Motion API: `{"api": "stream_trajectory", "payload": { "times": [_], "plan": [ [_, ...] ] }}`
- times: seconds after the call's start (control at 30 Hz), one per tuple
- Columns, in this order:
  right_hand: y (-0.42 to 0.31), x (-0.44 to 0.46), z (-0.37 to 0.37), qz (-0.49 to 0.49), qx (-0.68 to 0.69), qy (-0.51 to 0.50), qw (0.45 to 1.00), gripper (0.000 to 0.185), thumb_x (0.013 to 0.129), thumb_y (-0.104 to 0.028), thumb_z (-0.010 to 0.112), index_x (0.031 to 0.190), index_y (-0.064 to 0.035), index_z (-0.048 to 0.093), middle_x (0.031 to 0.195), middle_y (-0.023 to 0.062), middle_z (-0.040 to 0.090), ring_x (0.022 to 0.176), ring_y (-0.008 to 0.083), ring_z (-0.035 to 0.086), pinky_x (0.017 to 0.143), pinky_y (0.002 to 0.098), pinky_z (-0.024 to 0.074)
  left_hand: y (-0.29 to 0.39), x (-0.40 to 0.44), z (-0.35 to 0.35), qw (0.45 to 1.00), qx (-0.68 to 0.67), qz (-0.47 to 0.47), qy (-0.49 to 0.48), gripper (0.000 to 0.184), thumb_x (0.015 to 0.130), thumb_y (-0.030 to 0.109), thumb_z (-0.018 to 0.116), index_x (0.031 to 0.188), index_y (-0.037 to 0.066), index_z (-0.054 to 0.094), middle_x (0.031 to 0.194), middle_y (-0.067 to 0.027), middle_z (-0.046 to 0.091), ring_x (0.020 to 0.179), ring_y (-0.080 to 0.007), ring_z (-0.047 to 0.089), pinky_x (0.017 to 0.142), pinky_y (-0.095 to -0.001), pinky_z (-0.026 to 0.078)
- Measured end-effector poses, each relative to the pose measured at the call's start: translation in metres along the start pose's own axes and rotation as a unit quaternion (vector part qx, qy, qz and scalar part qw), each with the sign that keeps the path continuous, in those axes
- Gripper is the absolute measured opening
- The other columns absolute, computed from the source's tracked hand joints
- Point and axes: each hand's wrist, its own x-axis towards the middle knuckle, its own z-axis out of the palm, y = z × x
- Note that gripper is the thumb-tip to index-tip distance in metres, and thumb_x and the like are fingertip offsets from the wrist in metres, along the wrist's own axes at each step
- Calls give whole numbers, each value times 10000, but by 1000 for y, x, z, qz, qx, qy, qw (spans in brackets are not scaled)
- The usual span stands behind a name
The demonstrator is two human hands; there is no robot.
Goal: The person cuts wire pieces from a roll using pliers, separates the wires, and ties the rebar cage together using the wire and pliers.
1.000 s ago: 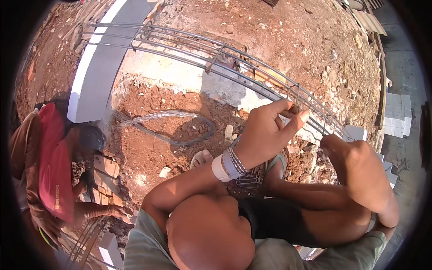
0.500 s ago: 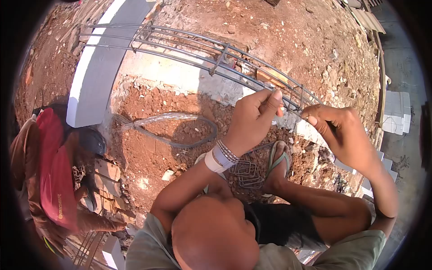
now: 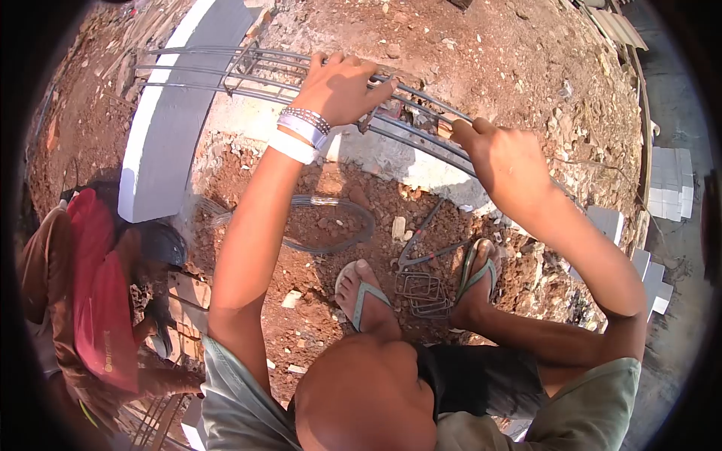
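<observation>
A long rebar cage (image 3: pixel 421 137), made of thin steel bars with square ties, slants across the upper middle. My left hand (image 3: pixel 338 89) lies over the cage with its fingers curled round the bars near its middle. Farther right, my right hand (image 3: pixel 510 161) grips the bars, its fingers bent over the far side. The cage end beyond that hand is partly hidden. Below the cage lie a coil of tie wire (image 3: pixel 331 201), long-handled pincers (image 3: pixel 421 239) and a small pile of square wire stirrups (image 3: pixel 423 293), close to my sandalled feet (image 3: pixel 368 297).
A long grey-white block (image 3: pixel 169 128) lies under the cage's left end. At left, a person in a red and brown top (image 3: pixel 98 286) crouches by a dark bucket (image 3: pixel 162 242). Pale blocks (image 3: pixel 669 180) stand at right; rubble and red soil surround everything.
Both hands have left the tie at the cage's right part. My left hand moved left along the bars, the right slightly up and left. The pincers and left foot now show.
</observation>
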Motion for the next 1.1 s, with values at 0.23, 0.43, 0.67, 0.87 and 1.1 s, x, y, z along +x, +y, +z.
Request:
{"api": "stream_trajectory", "payload": {
  "times": [0.23, 0.43, 0.67, 0.87, 1.1],
  "plan": [
    [6, 13, 10, 31, 47, -22, 998, 115, 810, -55, 545, 899, -2, 596, 698, 208, 642, 664, 363, 669, 578, 439, 526, -10, 10, 1, 997, -57, 39, -34, 410, 949, 382, 526, 1212, 71, 578, 1172, -206, 597, 1166, -336, 528, 1068, -472, 298],
    [12, 14, 14, 79, 160, -34, 983, 169, 787, -17, 561, 950, 26, 548, 664, 209, 633, 631, 380, 667, 545, 444, 519, -16, 11, 2, 992, -105, 63, -22, 451, 959, 374, 526, 1272, 57, 452, 1155, -219, 594, 1107, -365, 559, 1019, -479, 362],
    [5, 17, 16, 17, 49, -17, 999, 177, 779, -28, 581, 947, 15, 552, 650, 167, 646, 613, 333, 677, 517, 396, 522, -18, 12, 3, 991, -98, 82, -36, 421, 998, 406, 454, 1124, 20, 564, 986, -186, 632, 997, -370, 585, 953, -481, 397],
    [-17, 41, 34, -60, -27, 29, 997, 143, 758, -23, 605, 880, 3, 535, 630, 87, 649, 572, 231, 684, 450, 317, 511, -17, 14, -3, 995, -79, -30, -49, 521, 1027, 477, 335, 1085, 32, 599, 923, -188, 622, 976, -365, 581, 958, -478, 392],
    [-12, 64, 53, -81, -50, 100, 990, 128, 754, -27, 606, 852, -4, 527, 583, 81, 628, 531, 208, 671, 427, 308, 510, -11, 25, -10, 988, -36, -51, -144, 582, 1022, 493, 343, 816, 48, 656, 691, -138, 587, 855, -357, 610, 964, -546, 354]
  ]
}}
